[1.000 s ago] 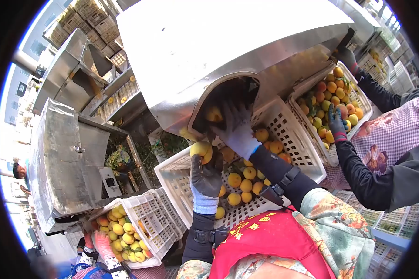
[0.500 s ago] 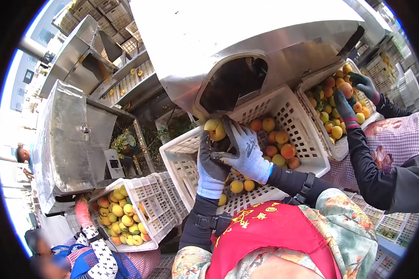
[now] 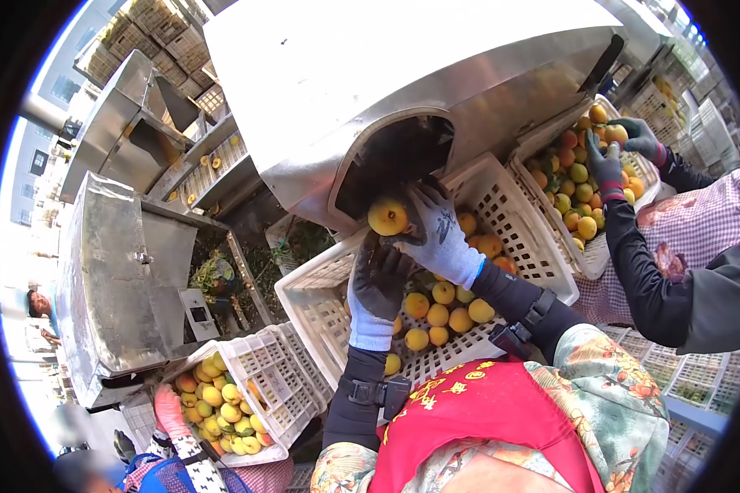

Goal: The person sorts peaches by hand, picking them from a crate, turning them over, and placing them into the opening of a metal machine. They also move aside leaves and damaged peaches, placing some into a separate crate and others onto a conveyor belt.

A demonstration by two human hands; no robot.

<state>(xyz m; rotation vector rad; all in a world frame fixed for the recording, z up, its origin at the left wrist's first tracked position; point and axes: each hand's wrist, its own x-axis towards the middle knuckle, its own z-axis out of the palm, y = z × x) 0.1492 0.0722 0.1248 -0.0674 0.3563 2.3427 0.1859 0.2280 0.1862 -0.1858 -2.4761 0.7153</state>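
A yellow peach is held up in front of the dark machine opening, above the white crate. My left hand, in a blue-grey glove with a dark palm, has its fingers curled just below the peach, touching its lower side. My right hand, in a matching glove, closes in from the right, with thumb and fingers against the peach. The fingers partly hide one another. Several yellow and orange peaches lie in the crate under my hands.
A metal machine housing with a rounded opening stands straight ahead. To the right, a co-worker's gloved hands handle peaches over another crate. At lower left, another person's pink-sleeved arm reaches beside a peach-filled crate.
My hands and the peach have moved slightly up toward the machine opening. More peaches show in the crate below. The co-worker's hands on the right have come closer together around a peach.
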